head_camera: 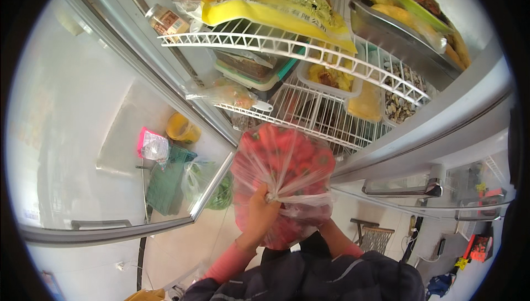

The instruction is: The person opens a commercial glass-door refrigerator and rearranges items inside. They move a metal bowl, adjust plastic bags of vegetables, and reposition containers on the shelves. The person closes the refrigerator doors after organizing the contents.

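Observation:
A large clear plastic bag (pixel 290 156) full of red produce, perhaps peppers, is in front of my body at the open refrigerator. Its film is gathered into a knot on the side facing me. My left hand (pixel 264 212) grips the bag at this knot. My right hand (pixel 326 227) reaches under the bag's right side and holds it from below; its fingers are hidden behind the bag. Just beyond the bag is the front edge of the lower white wire shelf (pixel 290 123). I cannot tell whether the bag touches it.
The upper wire shelf (pixel 248 41) bears a yellow package (pixel 285 9), a jar (pixel 165 20) and a metal tray (pixel 397 36). Lidded boxes (pixel 244 71) and a container of shellfish (pixel 399 98) sit lower. Glass doors (pixel 112 135) flank me. A green crate (pixel 165 185) stands at left.

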`<state>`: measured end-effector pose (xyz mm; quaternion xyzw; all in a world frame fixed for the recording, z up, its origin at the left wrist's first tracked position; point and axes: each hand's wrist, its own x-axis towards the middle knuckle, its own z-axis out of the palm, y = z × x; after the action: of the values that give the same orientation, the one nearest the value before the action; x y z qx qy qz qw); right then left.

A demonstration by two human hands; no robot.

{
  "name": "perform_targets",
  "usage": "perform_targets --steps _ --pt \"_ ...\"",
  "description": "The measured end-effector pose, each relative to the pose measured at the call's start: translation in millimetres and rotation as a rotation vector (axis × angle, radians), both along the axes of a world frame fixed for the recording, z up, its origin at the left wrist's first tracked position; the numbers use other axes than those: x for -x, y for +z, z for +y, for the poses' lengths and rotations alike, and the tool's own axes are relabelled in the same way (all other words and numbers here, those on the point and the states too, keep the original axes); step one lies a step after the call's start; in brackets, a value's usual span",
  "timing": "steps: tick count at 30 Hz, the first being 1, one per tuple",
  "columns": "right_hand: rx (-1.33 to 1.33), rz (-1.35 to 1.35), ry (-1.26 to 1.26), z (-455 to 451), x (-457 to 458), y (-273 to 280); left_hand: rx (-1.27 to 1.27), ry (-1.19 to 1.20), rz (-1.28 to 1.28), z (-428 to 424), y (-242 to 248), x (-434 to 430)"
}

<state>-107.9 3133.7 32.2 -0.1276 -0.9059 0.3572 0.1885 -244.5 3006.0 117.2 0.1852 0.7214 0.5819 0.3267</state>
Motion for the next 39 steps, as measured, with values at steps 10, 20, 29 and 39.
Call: perform_targets --steps 10,20,29,39 --pt "0.141 0.246 -0.296 13.3 2.9 -38.6 0.121 -0.259 0.046 57.8 -6.9 24.0" --pt "0.327 0.511 -0.642 46.1 5.9 -66.4 0.183 -0.325 0.209 118.6 -11.6 30.3" --pt "1.329 0.638 -0.561 61.5 15.2 -66.6 0.084 -0.265 0.284 103.8 -37.7 79.2" --pt "1.954 1.010 -0.336 109.2 11.9 -134.3 0.068 -0.407 0.377 129.3 -34.1 67.1"
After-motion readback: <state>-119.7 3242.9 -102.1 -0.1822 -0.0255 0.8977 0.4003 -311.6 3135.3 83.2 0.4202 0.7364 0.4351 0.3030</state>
